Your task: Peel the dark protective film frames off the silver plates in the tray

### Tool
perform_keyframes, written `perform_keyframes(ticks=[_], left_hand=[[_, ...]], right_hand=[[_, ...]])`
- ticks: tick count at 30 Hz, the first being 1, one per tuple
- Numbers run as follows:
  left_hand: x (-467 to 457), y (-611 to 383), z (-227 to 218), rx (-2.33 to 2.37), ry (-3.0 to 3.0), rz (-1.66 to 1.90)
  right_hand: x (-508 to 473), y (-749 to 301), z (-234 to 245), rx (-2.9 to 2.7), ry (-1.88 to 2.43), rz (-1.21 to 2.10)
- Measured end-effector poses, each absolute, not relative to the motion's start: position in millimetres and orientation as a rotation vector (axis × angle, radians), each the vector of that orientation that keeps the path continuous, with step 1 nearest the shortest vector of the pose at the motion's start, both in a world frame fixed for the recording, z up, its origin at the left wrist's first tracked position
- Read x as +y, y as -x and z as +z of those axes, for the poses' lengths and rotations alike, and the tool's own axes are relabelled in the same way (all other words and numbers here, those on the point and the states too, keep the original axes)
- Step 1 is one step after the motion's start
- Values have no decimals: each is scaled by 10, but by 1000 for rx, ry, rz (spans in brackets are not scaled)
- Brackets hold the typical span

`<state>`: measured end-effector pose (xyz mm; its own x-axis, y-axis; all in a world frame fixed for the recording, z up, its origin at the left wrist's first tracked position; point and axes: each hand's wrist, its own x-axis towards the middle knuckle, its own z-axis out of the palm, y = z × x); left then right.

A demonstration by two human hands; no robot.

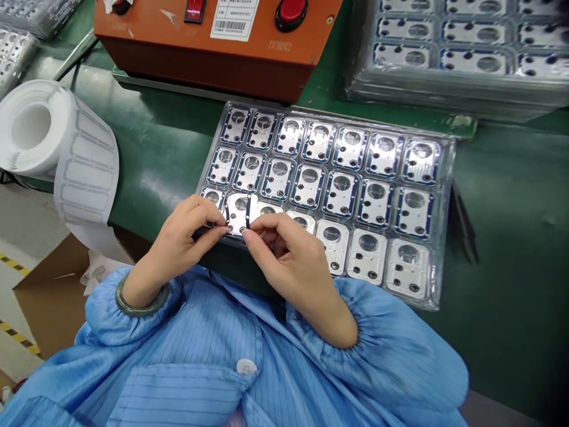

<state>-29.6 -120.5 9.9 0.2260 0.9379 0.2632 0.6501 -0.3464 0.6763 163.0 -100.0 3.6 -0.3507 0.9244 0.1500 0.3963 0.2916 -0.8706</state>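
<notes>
A clear plastic tray (446, 231) holds rows of silver metal plates, each with a round window and small dark holes. Over one plate (237, 218) in the front row, near the left end, is a thin dark frame-shaped strip (248, 209) with small light spots. My left hand (189, 228) pinches its left lower end between thumb and index finger. On the other side, my right hand (288, 249) pinches the right lower end the same way. Plates in the back rows have dark blue borders (342, 194); front-row plates to the right (332, 244) show bare silver edges.
An orange control box (213, 53) with a red button stands behind the tray. Stacked trays (444, 77) rise at the back right. Dark tweezers (463, 225) lie right of the tray. At left are a white label roll (48, 127) and a cardboard box (53, 290).
</notes>
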Motion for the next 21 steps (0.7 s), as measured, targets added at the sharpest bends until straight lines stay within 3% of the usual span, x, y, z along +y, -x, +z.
perform_keyframes(ticks=[21], left_hand=[[-1332,-40,-39,1418,-1702,1463]], right_hand=[[-1082,-1657,-8,-1694,1053,813]])
